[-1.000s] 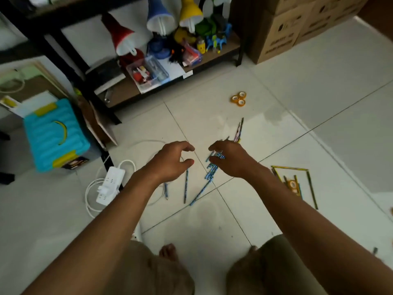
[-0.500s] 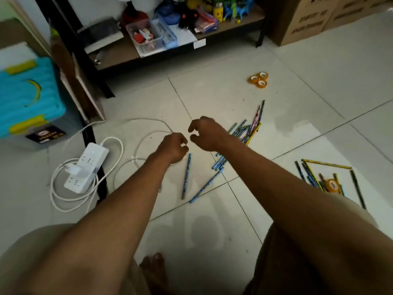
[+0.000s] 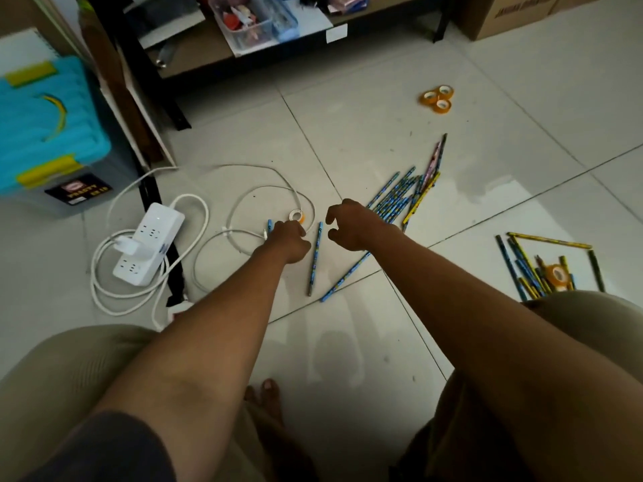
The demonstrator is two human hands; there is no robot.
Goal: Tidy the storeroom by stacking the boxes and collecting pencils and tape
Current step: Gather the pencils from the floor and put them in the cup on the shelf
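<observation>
While both hands hover apart, left hand [image 3: 287,238] curled beside small tape roll [image 3: 296,216]; right hand [image 3: 351,224] clawed, holding nothing; lone blue pencil [image 3: 315,259] lies between, long axis fore-aft.

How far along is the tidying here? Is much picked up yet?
Little looks done: the blue pencils lie scattered on the floor, three tape rolls sit apart, and a second pencil pile is off to the right. In hand: the left hand reaches at a small tape roll; the right hand hovers with fingers curled, holding nothing. All collecting is left.
</observation>
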